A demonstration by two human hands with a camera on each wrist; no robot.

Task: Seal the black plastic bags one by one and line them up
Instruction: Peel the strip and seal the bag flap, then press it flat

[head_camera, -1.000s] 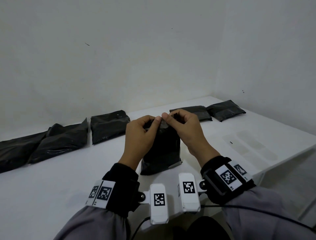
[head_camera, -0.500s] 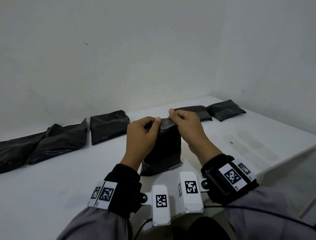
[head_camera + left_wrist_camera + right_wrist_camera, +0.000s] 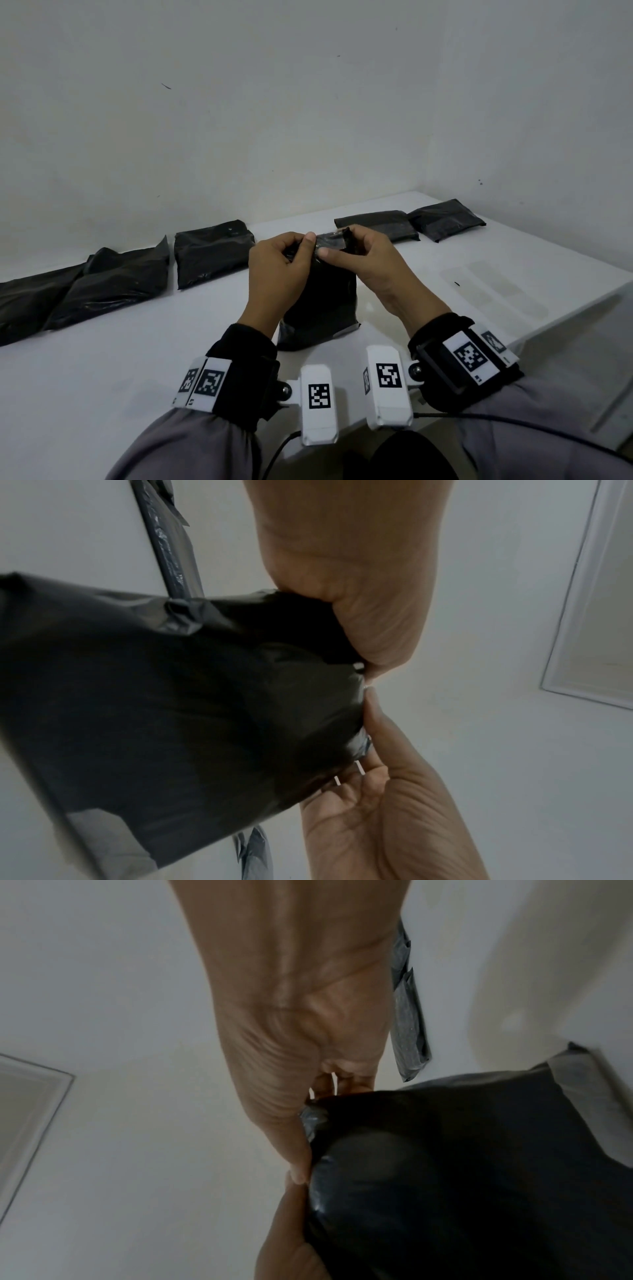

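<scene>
A filled black plastic bag stands upright on the white table in front of me. My left hand grips the left end of its folded top. My right hand pinches the right end of that top, thumb laid across the flap. In the left wrist view the bag fills the left, with the left hand above and the right hand below, both on its top edge. In the right wrist view the right hand holds the bag at its upper edge.
Two flat black bags lie side by side at the back right. One flat bag and two overlapping, looser bags lie at the back left. Clear strips lie on the table at right, by its edge.
My hands, close together at the middle of the bag's top, have drawn apart along it. The flap is now folded over and pressed flat between them.
</scene>
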